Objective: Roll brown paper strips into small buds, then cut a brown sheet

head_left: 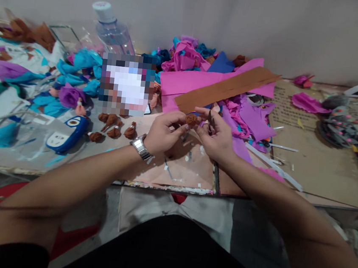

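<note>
A small brown crepe-paper rose (pixel 191 118) is pinched between the thumb and fingers of my left hand (pixel 168 133), its spiral folds facing up. My right hand (pixel 215 134) is curled close beside it, with fingertips at the rose's right edge. Dark pointed blades, which look like small scissors (pixel 211 121), stick out from among the right fingers; their handles are hidden in the palm. Left of my hands, several finished brown paper buds (pixel 114 132) lie on the table (pixel 181 172). A brown paper strip (pixel 224 92) lies behind my hands on pink paper sheets (pixel 184 82).
A clear bottle with a white cap (pixel 114 31) stands at the back left, behind a blurred-out phone-like screen (pixel 128 84). A blue-and-white case (pixel 67 134) lies left. Blue and purple paper flowers (pixel 71 96) cover the left side. Cardboard (pixel 298 151) and a grey-black bundle (pixel 336 127) are right.
</note>
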A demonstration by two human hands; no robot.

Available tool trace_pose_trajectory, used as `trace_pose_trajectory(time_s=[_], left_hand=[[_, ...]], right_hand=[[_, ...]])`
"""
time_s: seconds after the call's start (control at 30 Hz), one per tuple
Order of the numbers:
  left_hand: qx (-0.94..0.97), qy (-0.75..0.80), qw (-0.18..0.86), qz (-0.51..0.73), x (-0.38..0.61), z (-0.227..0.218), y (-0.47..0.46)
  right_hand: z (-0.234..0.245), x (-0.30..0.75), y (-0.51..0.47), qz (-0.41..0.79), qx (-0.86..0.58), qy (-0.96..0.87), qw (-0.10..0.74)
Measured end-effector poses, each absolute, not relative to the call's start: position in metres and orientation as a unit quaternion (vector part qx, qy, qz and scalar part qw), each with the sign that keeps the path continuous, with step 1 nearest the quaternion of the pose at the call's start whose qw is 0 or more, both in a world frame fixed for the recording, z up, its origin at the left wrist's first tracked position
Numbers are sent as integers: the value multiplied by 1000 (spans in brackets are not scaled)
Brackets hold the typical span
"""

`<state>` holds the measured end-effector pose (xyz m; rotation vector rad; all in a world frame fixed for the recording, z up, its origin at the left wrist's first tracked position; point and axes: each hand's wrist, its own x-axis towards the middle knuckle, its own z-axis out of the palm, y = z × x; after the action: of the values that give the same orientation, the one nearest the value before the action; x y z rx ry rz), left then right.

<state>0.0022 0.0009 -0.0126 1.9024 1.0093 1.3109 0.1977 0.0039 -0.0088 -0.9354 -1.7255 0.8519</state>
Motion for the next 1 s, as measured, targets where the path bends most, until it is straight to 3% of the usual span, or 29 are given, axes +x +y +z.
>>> trace_pose_trajectory(time_s=[0.37,0.53,0.8,1.0], left_hand=[[759,367,237,482,-1,-10,3],[760,356,275,470,-5,-9,6],[635,401,434,498,-1,-20,7],[614,390,451,517,2,-19,7]], right_hand=[[-9,196,4,327,-358,-720,497],[-8,200,10,315,-349,-754,459],[-14,202,19,343,-337,-737,475],[-12,201,18,372,-341,-719,478]])
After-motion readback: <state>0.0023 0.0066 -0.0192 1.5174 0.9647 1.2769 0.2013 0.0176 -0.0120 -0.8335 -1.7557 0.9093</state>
